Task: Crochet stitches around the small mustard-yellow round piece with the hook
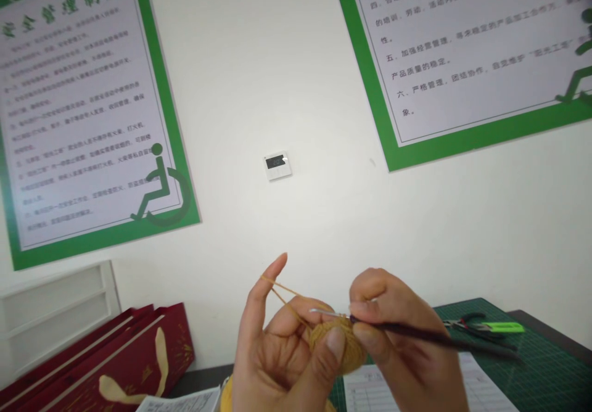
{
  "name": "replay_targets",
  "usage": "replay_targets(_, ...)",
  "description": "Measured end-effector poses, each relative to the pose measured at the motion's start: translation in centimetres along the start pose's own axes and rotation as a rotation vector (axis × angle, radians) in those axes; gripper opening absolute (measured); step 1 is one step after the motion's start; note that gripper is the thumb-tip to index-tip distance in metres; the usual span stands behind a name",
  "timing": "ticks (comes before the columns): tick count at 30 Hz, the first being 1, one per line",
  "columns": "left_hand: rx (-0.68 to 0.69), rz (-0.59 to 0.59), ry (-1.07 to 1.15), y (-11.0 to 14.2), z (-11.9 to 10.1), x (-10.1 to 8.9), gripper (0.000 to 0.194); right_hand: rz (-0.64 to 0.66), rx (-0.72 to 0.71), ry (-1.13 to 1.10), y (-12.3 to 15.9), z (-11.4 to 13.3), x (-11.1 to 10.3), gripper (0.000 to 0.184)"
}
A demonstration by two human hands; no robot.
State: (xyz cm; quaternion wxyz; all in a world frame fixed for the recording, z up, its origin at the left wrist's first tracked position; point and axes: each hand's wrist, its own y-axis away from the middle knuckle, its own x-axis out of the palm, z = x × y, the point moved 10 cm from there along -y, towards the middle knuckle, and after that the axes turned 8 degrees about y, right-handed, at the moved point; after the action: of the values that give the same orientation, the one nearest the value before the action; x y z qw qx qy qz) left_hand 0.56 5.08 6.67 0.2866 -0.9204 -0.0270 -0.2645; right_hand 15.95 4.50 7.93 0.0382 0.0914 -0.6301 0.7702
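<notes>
My left hand pinches a small round mustard-yellow crochet piece between thumb and fingers. Its index finger is raised, and a strand of yellow yarn runs over it down to the piece. My right hand is closed on a dark crochet hook. The hook's silver tip lies at the top edge of the yellow piece. Both hands are held up in front of a white wall, near the bottom middle of the view.
A green cutting mat lies on the dark table at lower right, with scissors or pliers with green handles on it and a printed sheet. Red gift bags stand at lower left. Green-framed posters and a thermostat hang on the wall.
</notes>
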Motion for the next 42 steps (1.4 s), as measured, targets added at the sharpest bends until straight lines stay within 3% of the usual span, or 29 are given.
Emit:
replay_targets(2, -0.055, 0.032, 0.057, -0.1, 0.7, 0.4, 0.093, -0.057, -0.31, 0.323, 0.3, 3.4, -0.6, 0.037)
replay_targets(4, -0.168, 0.08, 0.152, -0.1, 1.6, 0.9, 0.091, -0.077, -0.413, 0.384, 0.7, 4.6, -0.5, 0.042)
replay_targets(6, -0.282, 0.111, 0.258, 0.1, 2.4, 1.3, 0.086, -0.074, -0.288, 0.173, 0.5, 3.5, -0.4, 0.029)
replay_targets(9, -0.386, 0.165, 0.316, 0.4, 2.7, 1.6, 0.079, -0.085, 0.068, -0.253, 0.9, -0.3, 0.6, 0.009)
replay_targets(12, -0.374, 0.232, 0.274, 0.1, 2.4, 1.7, 0.082, -0.115, 0.294, -0.492, 1.8, -2.7, 1.6, 0.013)
replay_targets(18, -0.31, 0.263, 0.276, -0.4, 2.4, 1.4, 0.081, -0.103, 0.558, -0.744, 2.5, -4.2, 2.3, 0.027)
replay_targets(22, -0.138, 0.24, 0.143, -0.7, 1.3, 1.0, 0.076, -0.042, 0.674, -0.729, 2.7, -4.6, 3.2, 0.029)
replay_targets(29, -0.018, 0.098, -0.009, -0.6, 0.2, 0.3, 0.075, -0.042, 0.406, -0.379, 1.6, -3.3, 1.2, 0.015)
replay_targets(34, 0.004, 0.082, -0.042, -0.6, -0.1, 0.4, 0.073, -0.081, 0.364, -0.337, 1.1, -3.3, 0.2, 0.017)
replay_targets(42, 0.004, 0.068, -0.036, -0.7, -0.2, 0.2, 0.072, -0.009, 0.208, -0.198, 0.1, -1.7, -0.5, 0.016)
